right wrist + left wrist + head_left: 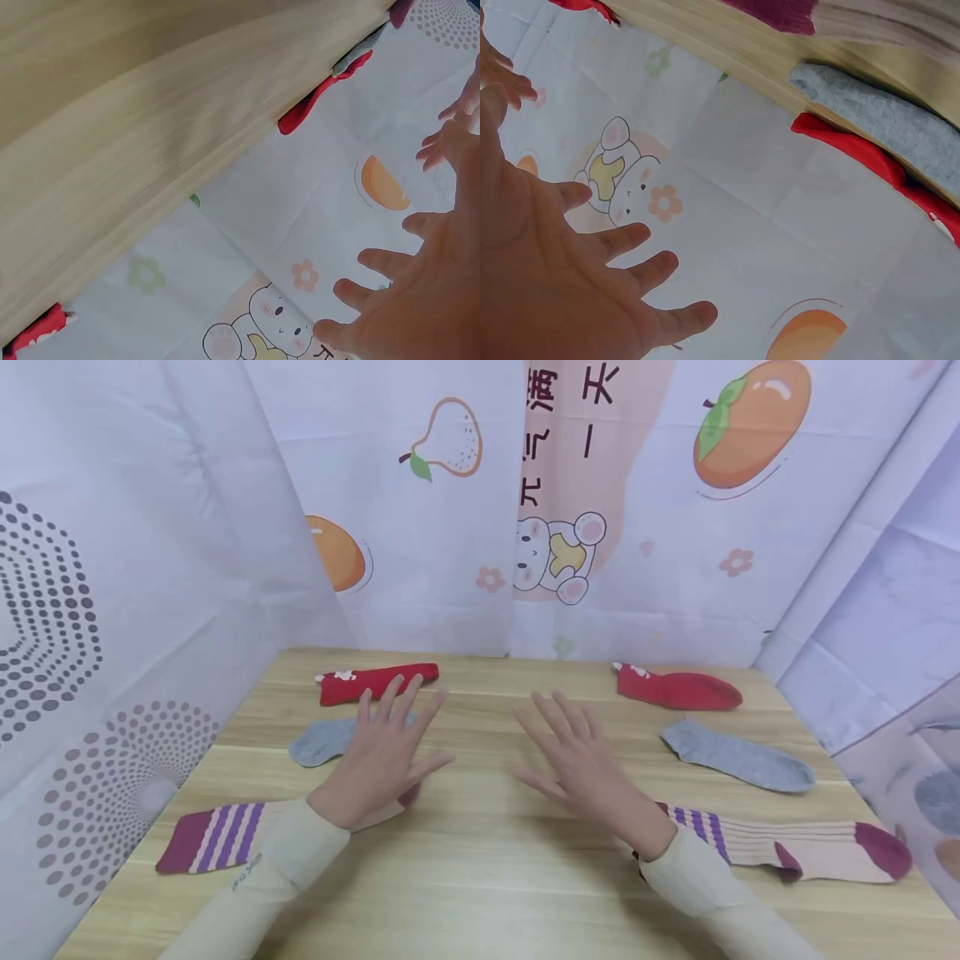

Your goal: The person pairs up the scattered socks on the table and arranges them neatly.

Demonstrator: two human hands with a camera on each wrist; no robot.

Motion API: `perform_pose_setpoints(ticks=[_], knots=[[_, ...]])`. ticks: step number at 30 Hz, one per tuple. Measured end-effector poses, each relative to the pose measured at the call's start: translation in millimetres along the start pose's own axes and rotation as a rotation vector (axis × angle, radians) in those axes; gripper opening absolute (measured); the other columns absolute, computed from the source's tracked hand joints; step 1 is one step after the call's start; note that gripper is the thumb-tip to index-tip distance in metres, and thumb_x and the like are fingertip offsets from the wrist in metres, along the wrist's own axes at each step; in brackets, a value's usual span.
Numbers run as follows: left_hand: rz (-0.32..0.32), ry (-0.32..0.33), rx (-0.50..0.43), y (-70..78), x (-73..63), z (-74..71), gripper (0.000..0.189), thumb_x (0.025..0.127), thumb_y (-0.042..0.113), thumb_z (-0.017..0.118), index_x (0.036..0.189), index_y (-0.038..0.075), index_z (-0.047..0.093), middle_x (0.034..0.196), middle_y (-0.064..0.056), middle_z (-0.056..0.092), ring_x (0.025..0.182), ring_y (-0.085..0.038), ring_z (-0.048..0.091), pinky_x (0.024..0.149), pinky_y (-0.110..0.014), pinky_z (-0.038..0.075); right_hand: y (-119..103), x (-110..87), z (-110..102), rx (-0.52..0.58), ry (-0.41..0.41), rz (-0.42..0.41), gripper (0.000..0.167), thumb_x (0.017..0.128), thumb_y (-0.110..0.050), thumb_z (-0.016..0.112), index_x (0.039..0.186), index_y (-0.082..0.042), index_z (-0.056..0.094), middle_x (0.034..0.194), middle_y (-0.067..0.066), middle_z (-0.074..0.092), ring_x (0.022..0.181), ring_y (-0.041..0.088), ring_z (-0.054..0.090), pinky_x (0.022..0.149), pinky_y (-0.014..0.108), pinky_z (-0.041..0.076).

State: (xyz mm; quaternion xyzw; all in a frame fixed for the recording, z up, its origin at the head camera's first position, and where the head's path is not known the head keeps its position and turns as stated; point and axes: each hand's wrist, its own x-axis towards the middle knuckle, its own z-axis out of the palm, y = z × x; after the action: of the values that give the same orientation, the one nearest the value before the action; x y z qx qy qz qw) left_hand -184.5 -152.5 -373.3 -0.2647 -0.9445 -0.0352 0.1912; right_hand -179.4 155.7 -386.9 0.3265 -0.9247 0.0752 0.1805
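Observation:
My left hand hovers over the left half of the table with its fingers spread, holding nothing. Partly behind it lie a red sock, a grey sock and a cream sock with purple stripes. Over the middle right is my right hand, its fingers also stretched out and apart from any sock. On that side lie a second red sock, a second grey sock and a second striped sock, whose cuff is partly hidden by the right wrist. Both wrist views show spread, bare fingers.
The socks lie on a light wooden table. A white curtain printed with fruit and a cartoon animal hangs behind the far edge. Further cloth with dotted patterns hangs on the left, and marbled cloth on the right.

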Motion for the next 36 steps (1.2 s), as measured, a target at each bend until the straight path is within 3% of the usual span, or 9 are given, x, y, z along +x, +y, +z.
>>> perform_pose_setpoints(ticks=[4,11,22,28,36], knots=[[-0.025,-0.034,-0.006,-4.8,3.6,-3.1,0.09,0.089,0.063,0.059,0.159,0.021,0.022,0.16,-0.018,0.023,0.146,-0.042,0.019,0.11,-0.072,0.017,-3,9.7,6,0.006,0.021,-0.009,0.082,0.092,-0.053,0.064,0.158,-0.021,0.029,0.162,0.014,0.025,0.149,0.039,0.016,0.114,0.066,0.016],[-0.029,-0.059,-0.033,-14.4,8.1,-6.7,0.089,0.09,0.064,0.057,0.159,0.022,0.021,0.159,-0.018,0.024,0.146,-0.042,0.019,0.11,-0.071,0.018,-8,23.1,15,0.034,0.023,0.0,0.078,0.097,-0.048,0.058,0.16,-0.023,0.021,0.162,0.012,0.024,0.148,0.039,0.019,0.114,0.064,0.019],[-0.085,-0.111,-0.077,-38.7,14.4,-15.5,0.089,0.09,0.067,0.055,0.159,0.02,0.024,0.158,-0.019,0.026,0.142,-0.042,0.026,0.11,-0.071,0.018,-19,62.3,23,0.13,-0.046,0.006,0.07,0.102,-0.048,0.047,0.16,-0.023,0.017,0.162,0.012,0.024,0.146,0.038,0.023,0.115,0.061,0.019],[-0.113,-0.09,-0.117,-56.1,17.1,-20.1,0.088,0.089,0.065,0.059,0.157,0.02,0.027,0.154,-0.019,0.03,0.139,-0.043,0.031,0.108,-0.071,0.021,-29,91.6,33,0.146,-0.022,-0.01,0.068,0.103,-0.048,0.047,0.159,-0.02,0.022,0.159,0.015,0.032,0.142,0.04,0.031,0.114,0.058,0.025],[-0.149,-0.089,-0.17,-77.6,18.7,-25.1,0.08,0.094,0.059,0.057,0.154,0.015,0.03,0.149,-0.019,0.036,0.134,-0.044,0.036,0.107,-0.067,0.026,-35,120.1,48,0.222,-0.054,0.01,0.069,0.102,-0.052,0.045,0.16,-0.022,0.02,0.159,0.014,0.032,0.142,0.04,0.032,0.114,0.06,0.023]])
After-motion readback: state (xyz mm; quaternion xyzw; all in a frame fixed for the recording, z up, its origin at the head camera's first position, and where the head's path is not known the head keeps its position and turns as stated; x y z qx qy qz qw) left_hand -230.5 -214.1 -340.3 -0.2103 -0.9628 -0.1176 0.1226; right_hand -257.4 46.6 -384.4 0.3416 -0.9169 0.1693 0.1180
